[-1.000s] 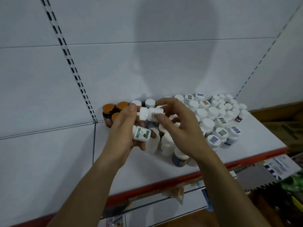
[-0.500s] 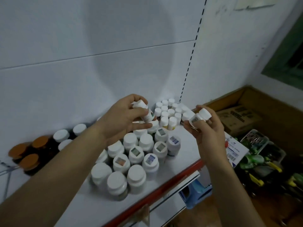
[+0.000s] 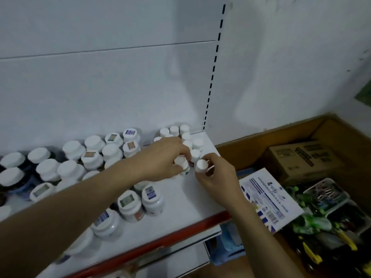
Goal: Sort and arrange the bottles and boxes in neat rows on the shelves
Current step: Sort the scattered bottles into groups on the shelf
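My left hand (image 3: 163, 158) holds a small white-capped bottle (image 3: 182, 164) upright, low over the white shelf (image 3: 180, 205) near its right end. My right hand (image 3: 216, 177) pinches a second small white bottle (image 3: 201, 166) just right of it. Both sit at the front of a cluster of small white bottles (image 3: 186, 137) in the shelf's back right corner. Larger white-lidded jars (image 3: 112, 151) fill the shelf's left and middle, and my left forearm crosses over some of them.
The shelf has a red front edge (image 3: 180, 231) and a white back panel with a slotted upright (image 3: 212, 77). Right of the shelf lie a white printed box (image 3: 269, 197), a brown carton (image 3: 301, 159) and trays of green and yellow items (image 3: 325, 213).
Both hands have come down from mid-air to the shelf's right end, each still holding its small bottle. The view has swung to the right and downward.
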